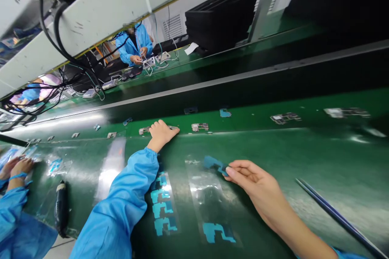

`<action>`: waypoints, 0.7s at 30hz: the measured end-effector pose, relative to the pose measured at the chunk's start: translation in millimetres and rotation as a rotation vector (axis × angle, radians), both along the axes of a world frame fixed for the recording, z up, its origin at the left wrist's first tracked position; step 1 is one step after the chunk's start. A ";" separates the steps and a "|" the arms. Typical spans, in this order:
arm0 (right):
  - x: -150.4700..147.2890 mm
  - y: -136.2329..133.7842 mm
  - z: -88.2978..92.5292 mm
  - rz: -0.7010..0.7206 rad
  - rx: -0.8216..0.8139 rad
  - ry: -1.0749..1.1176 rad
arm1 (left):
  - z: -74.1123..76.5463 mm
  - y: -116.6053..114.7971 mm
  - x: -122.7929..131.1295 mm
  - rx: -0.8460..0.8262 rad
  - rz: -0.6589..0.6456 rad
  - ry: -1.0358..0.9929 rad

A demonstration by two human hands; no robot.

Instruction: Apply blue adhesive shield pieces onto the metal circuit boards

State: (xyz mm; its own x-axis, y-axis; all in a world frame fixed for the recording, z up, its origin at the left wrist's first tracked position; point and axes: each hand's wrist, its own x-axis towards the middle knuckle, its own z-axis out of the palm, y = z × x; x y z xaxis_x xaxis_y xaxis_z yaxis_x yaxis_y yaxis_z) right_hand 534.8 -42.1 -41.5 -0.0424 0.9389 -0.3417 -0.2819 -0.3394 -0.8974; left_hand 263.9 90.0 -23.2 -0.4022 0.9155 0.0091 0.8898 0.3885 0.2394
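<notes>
My left hand point(162, 132) reaches out to the green belt, its fingers closed over a small circuit board point(144, 130) whose ends show on both sides. Pinched between the thumb and fingers of my right hand point(253, 176) is a blue film sticker point(212, 163), held above a clear plastic sheet point(197, 202). On that sheet lies another cut blue sticker point(217, 232). Several more turquoise stickers run down a second clear sheet point(174, 210), left of it and partly behind my left sleeve. Just right of my left hand rests another circuit board point(199, 127).
More boards lie along the belt, such as one at right point(285, 118) and a blue-covered one point(225, 113). Tweezers point(331, 210) lie at right. An electric screwdriver point(61, 208) and a co-worker's hands point(20, 168) are at left. Overhead runs a shelf point(100, 12) with hanging cables.
</notes>
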 end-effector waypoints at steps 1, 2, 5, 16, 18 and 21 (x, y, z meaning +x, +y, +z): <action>0.2 1.0 -1.2 -0.019 -0.004 0.019 | 0.2 2.0 3.1 0.022 -0.030 -0.037; 0.4 1.9 -2.5 -0.039 -0.007 0.035 | 1.5 4.4 5.8 0.044 -0.069 -0.083; 1.0 3.6 -4.7 -0.077 -0.003 0.057 | 8.3 12.1 13.6 0.093 -0.200 -0.266; 8.3 1.9 13.7 -0.039 0.047 0.115 | 21.1 -109.3 54.8 -0.373 -0.247 -1.547; 7.5 -0.6 14.1 -0.007 0.026 0.095 | 14.6 -129.8 58.4 -0.405 -0.199 -1.677; 5.1 -3.9 10.5 0.030 0.007 0.016 | 0.6 -141.1 60.8 -0.324 -0.244 -1.653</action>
State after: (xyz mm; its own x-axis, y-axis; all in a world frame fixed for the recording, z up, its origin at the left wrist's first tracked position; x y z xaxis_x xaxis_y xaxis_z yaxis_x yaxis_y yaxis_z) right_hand 539.9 -46.1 -31.0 -0.0759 0.9395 -0.3339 -0.2863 -0.3413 -0.8953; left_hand 324.6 -51.1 -22.6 0.3493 0.8329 -0.4292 -0.1665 0.5060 0.8463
